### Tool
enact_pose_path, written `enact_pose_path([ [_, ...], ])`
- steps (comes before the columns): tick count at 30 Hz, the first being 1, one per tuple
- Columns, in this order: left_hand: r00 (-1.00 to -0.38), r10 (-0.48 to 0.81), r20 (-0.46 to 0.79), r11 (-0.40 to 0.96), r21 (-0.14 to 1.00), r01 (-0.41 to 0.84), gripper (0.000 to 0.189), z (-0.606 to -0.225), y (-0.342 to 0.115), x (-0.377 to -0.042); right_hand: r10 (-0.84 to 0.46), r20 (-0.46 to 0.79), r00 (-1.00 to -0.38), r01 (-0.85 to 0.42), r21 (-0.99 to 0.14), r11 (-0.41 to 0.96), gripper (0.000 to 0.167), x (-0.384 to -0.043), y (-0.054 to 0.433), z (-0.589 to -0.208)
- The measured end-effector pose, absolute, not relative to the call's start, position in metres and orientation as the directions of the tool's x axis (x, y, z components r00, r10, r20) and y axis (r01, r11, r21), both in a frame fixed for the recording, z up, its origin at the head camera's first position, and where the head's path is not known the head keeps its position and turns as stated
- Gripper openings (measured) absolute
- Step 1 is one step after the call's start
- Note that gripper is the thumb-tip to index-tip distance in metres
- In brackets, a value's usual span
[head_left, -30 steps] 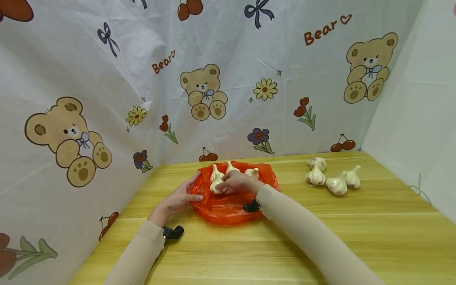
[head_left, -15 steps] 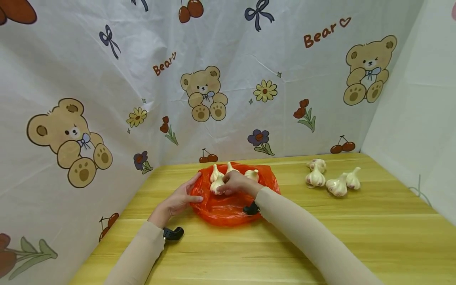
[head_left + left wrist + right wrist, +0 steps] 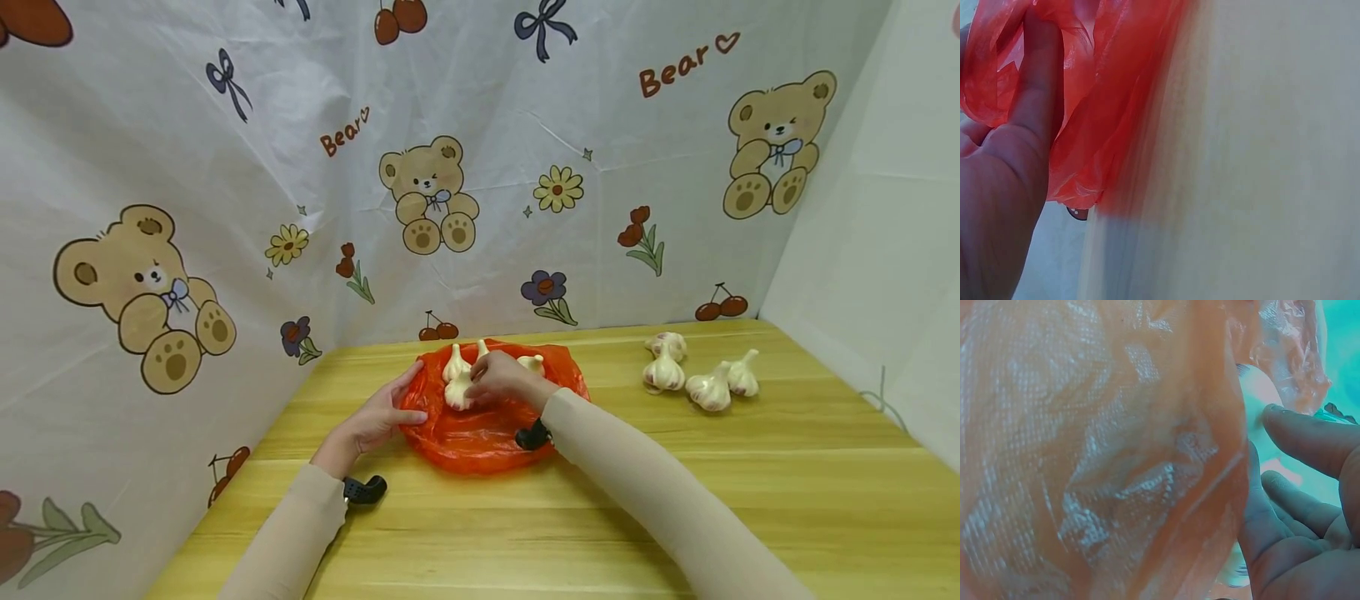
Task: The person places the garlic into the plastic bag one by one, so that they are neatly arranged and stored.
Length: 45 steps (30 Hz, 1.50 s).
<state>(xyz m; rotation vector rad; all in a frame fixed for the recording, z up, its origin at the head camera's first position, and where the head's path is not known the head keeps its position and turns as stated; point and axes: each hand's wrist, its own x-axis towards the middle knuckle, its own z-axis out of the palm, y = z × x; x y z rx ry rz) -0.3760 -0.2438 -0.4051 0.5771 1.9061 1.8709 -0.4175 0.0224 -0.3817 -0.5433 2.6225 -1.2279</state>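
Note:
A red plastic bag (image 3: 480,457) with its mouth spread open sits on the table, with several white garlic bulbs inside. My left hand (image 3: 378,417) grips the bag's left rim, thumb on the near side and fingers behind. In the left wrist view, the thumb (image 3: 1038,81) lies against the crumpled red film. My right hand (image 3: 506,379) reaches into the bag, fingertips right beside the front garlic bulb (image 3: 457,392). Seen from the right wrist, the thumb tip lies at a white bulb (image 3: 1257,394), while bag film hides part of the fingers.
Several more garlic bulbs (image 3: 708,387) lie in a loose group on the wooden table (image 3: 480,533) to the right. A white sheet (image 3: 495,292) printed with bears hangs behind the table. A thin cable (image 3: 885,404) shows at the right wall.
My right hand's fingers have drawn slightly back to the right from the front garlic bulb, so more of it shows. The left hand stays on the bag's rim.

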Motion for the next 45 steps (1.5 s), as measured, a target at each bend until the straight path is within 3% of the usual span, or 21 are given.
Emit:
enact_pose_path([
  [20,-0.832,0.555,0.006,0.011,1.0,0.015,0.106,-0.404,-0.244,-0.375,-0.414,-0.091,-0.906,-0.129,-0.872,0.472,0.04,-0.413,0.044,-0.365],
  [45,-0.836,0.548,-0.01,0.03,1.0,0.008,0.106,-0.407,-0.244,-0.377,-0.529,-0.042,-0.847,-0.262,-0.834,0.486,0.037,-0.377,0.097,-0.342],
])
